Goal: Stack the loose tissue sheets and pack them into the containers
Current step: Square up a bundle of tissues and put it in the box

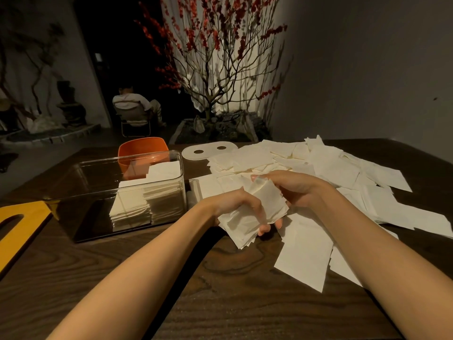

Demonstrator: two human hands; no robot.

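Note:
Both hands hold a small stack of white tissue sheets [255, 217] just above the dark wooden table [220, 303]. My left hand [232, 204] grips the stack from the left, fingers curled under it. My right hand [291, 190] pinches its upper right side. A wide scatter of loose tissue sheets [331, 168] covers the table to the right and behind. A clear plastic container [85, 192] stands at the left, with two neat tissue stacks [152, 200] in its right half.
An orange container [143, 153] stands behind the clear one. A white lid with two holes [208, 149] lies beside it. A yellow lid with a slot [17, 227] lies at the far left. A potted tree with red blossoms and a seated person are beyond the table.

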